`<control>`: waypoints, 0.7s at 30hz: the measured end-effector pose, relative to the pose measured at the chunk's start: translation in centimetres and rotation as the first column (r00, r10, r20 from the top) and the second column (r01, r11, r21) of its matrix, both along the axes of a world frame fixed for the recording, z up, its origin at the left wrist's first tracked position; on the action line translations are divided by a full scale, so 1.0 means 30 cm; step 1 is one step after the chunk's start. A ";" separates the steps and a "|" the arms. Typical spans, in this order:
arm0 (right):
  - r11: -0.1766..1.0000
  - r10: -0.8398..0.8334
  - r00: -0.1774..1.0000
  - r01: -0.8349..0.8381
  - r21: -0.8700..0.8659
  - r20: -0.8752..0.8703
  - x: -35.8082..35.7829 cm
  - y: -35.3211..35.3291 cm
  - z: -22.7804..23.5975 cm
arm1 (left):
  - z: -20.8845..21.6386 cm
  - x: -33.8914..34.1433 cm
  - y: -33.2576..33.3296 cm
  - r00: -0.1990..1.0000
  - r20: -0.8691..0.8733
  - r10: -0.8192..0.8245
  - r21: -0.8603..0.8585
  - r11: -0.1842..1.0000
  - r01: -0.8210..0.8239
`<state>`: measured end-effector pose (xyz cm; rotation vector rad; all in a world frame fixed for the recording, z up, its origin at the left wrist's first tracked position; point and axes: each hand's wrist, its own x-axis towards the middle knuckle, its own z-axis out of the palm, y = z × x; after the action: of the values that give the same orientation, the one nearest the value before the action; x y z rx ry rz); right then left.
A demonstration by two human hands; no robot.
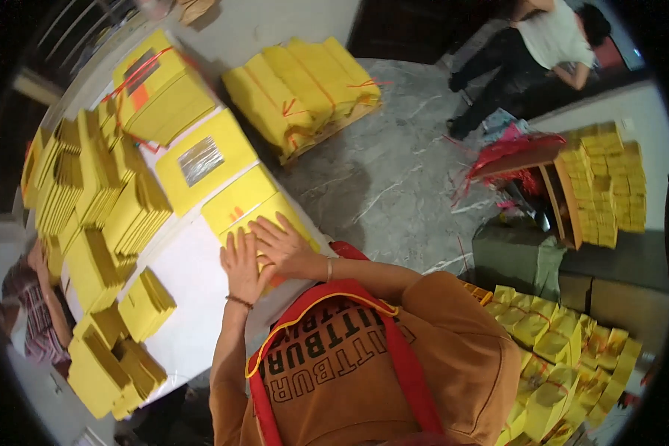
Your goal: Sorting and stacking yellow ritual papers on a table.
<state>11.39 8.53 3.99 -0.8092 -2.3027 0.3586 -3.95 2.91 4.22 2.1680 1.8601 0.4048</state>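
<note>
Paper [221,215], yellow and flat, lies on the right edge of the white table [193,260], beneath the left hand [241,264] and right hand [290,251]; their fingers are spread, pinching nothing, probably so pressure falls evenly and the sheet cannot slip. Yellow stacks [97,171] line the table's left side, perhaps leaving the hands room. Toward the table's far end, red cord [130,79] presumably keeps a yellow bundle [163,108] together.
</note>
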 end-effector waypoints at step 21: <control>0.949 0.032 0.924 0.091 -0.301 0.380 0.125 0.106 -0.090 | 0.043 0.118 -0.016 0.877 -0.481 -0.004 0.166 0.982 0.095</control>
<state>15.14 11.71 1.28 -1.1576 -2.6279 0.6114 -0.40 2.43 5.50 2.6239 2.0692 0.0205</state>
